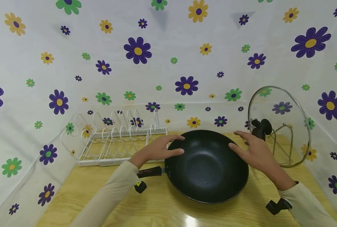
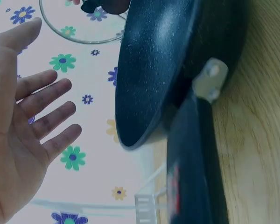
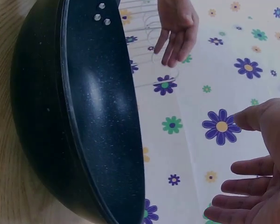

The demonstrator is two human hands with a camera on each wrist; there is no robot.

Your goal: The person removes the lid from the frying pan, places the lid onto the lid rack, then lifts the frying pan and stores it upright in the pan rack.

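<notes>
A black wok [image 1: 206, 170] sits on the wooden table, its dark handle [image 1: 150, 172] pointing left. My left hand [image 1: 160, 148] hovers over the wok's left rim, thumb and fingers spread and holding nothing. Above the right rim is my right hand [image 1: 255, 151], also spread and empty. In the left wrist view the left palm [image 2: 23, 126] is apart from the wok [image 2: 154, 70] and its handle [image 2: 193, 158]. The right wrist view has the right hand [image 3: 261, 168] clear of the wok's side [image 3: 42, 107], with the other hand [image 3: 178, 32] beyond.
Behind the left hand stands a white wire rack [image 1: 109, 162]. At the right, a glass lid [image 1: 309, 142] with a black knob [image 1: 262, 127] leans upright in a metal stand [image 1: 291, 148]. Flowered white sheeting [image 1: 168, 41] encloses the wooden table [image 1: 168, 214] at the back and sides.
</notes>
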